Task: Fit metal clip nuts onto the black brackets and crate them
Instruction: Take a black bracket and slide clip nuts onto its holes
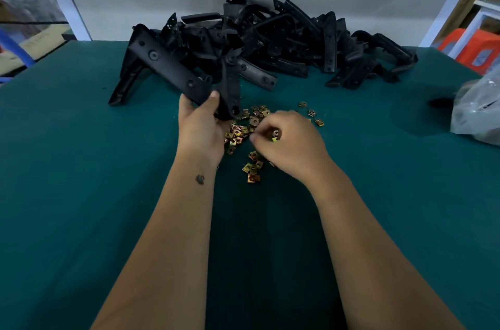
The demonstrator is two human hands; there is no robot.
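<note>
Green bench mat, bracket pile at back. Left hand grips black bracket by lower end. Right hand curled, pinching clip nut from loose heap. Step: nut pickup. Next: align nut, push onto bracket edge. Crate not visible.

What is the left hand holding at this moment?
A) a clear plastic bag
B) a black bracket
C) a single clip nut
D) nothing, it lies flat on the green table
B: the left hand has its thumb and fingers curled round the near end of a black bracket, raised over the pile of clip nuts, while the right hand picks at those nuts.
</note>
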